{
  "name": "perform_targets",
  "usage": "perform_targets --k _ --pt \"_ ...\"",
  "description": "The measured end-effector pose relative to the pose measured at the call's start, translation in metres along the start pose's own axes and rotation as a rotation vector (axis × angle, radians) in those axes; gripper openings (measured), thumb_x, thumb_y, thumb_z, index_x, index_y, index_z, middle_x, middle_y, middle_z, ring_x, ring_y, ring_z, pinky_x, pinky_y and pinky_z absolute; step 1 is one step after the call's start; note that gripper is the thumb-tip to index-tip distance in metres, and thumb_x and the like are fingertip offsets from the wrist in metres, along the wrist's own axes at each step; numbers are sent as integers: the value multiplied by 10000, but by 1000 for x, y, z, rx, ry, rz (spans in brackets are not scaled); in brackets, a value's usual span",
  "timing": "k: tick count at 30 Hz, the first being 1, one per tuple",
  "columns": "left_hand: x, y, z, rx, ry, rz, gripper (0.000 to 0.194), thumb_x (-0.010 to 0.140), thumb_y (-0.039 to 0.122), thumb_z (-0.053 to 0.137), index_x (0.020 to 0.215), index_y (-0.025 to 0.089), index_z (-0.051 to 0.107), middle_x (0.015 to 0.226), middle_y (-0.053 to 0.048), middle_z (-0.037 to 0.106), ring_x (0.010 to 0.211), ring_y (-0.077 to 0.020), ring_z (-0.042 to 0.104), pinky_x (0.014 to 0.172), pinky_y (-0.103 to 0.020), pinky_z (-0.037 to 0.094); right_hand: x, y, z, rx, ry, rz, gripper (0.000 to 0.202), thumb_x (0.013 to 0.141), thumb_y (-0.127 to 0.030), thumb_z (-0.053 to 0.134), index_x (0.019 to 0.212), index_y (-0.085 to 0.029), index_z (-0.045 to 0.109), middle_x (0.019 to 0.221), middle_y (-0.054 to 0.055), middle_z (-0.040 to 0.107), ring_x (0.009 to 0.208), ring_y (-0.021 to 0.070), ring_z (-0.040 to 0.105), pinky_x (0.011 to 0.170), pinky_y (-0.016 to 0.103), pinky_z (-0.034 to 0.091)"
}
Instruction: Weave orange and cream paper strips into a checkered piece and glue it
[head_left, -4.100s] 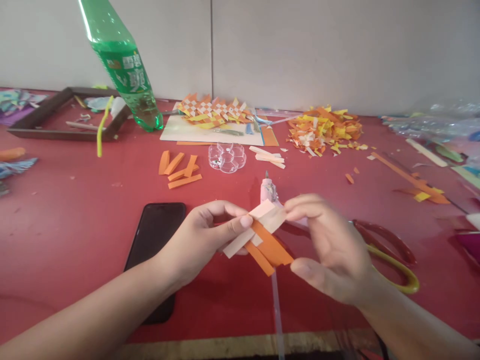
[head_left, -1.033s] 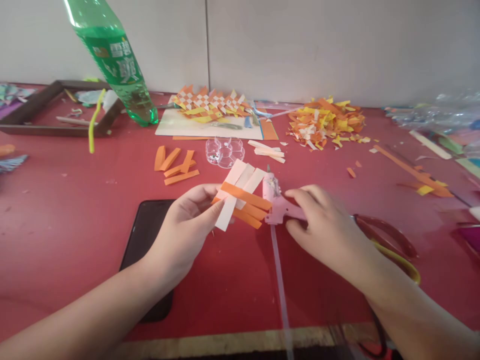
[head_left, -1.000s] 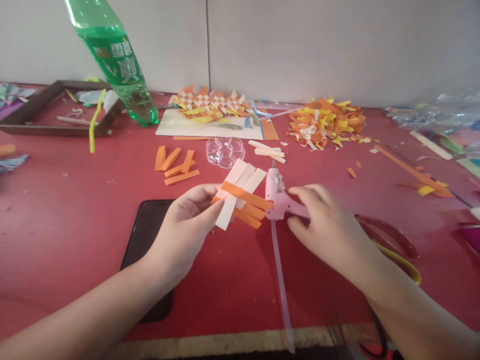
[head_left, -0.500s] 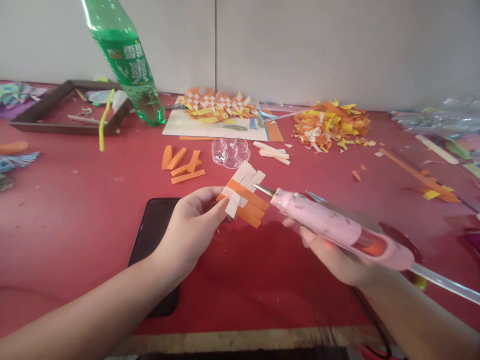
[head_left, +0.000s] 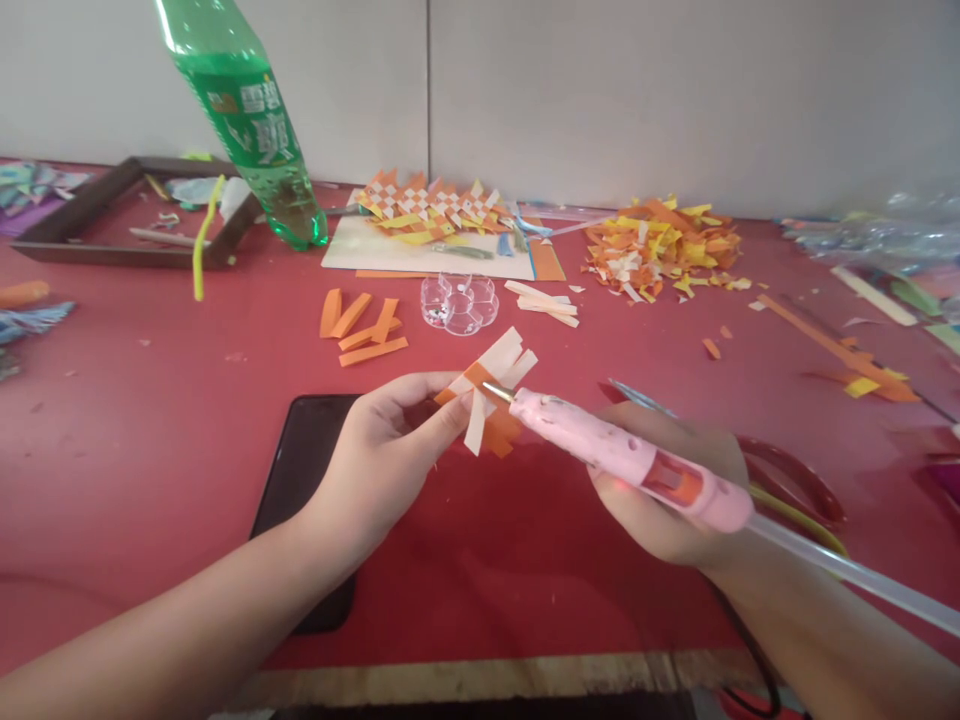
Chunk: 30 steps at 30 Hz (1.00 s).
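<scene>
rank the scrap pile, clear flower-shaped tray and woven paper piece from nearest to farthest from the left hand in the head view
1. Woven paper piece: pinched in the left hand.
2. Clear flower-shaped tray: beyond the hand, slightly to its right.
3. Orange and yellow scrap pile: farther back, well to the right.

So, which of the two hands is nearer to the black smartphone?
Left. The left hand is beside the smartphone, partly hiding it; the right hand is farther off to the right, holding the pink glue gun.
</scene>
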<state>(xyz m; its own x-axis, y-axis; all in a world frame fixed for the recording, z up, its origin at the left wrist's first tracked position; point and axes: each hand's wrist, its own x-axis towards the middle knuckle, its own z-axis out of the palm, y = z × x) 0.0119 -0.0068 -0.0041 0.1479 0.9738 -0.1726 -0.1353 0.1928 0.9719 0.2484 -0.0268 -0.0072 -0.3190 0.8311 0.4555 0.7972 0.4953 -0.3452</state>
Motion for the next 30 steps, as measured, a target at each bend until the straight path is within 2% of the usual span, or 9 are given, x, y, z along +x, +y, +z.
perform_targets --k 3,9,14,18,24,28,30 --pt "0 0 0 11 10 17 96 869 314 684 840 243 742 872 30 748 824 -98 652 750 -169 493 0 0 0 -51 51 -25 131 739 -152 533 724 -260 606 608 -4 613 500 167 579 464 286 454" --pt "0 -1 -1 16 14 12 119 862 342 688 868 235 739 874 14 744 822 -119 647 725 -193 495 -10 8 4 -118 65 101 188 738 -233 543 865 -276 675 776 51 681 667 251 667 479 333 474" --pt "-1 -2 -1 4 22 15 126 851 354 702 876 237 741 884 14 749 837 -118 653 747 -191 503 -5 6 1 -87 82 11 161 740 -194 542 837 -261 652 725 31 671 520 199 602 457 325 436" --pt "-1 0 -1 23 26 11 139 851 362 697 879 232 741 877 13 748 823 -119 658 728 -186 506 -2 4 0 -48 90 -68 125 740 -167 547 771 -258 627 679 19 653 515 188 594 461 317 429" --pt "-3 4 1 140 64 67 160 842 359 696 858 205 738 873 -10 749 812 -148 672 722 -213 520 -4 -3 -2 -74 40 99 132 747 -208 525 799 -260 634 627 20 595 506 186 552 463 323 414" --pt "-3 4 1 144 58 71 151 844 360 692 832 215 736 869 -5 750 818 -148 676 729 -209 522 0 -7 -4 43 42 54 185 731 -186 506 828 -265 643 510 -25 434 406 139 386 405 304 328" --pt "-2 3 0 145 61 68 159 845 366 691 841 213 736 867 -9 749 815 -151 674 728 -214 523 2 -7 -4 26 24 87 178 731 -204 500 812 -266 646 517 -18 438 423 145 397 423 311 349"
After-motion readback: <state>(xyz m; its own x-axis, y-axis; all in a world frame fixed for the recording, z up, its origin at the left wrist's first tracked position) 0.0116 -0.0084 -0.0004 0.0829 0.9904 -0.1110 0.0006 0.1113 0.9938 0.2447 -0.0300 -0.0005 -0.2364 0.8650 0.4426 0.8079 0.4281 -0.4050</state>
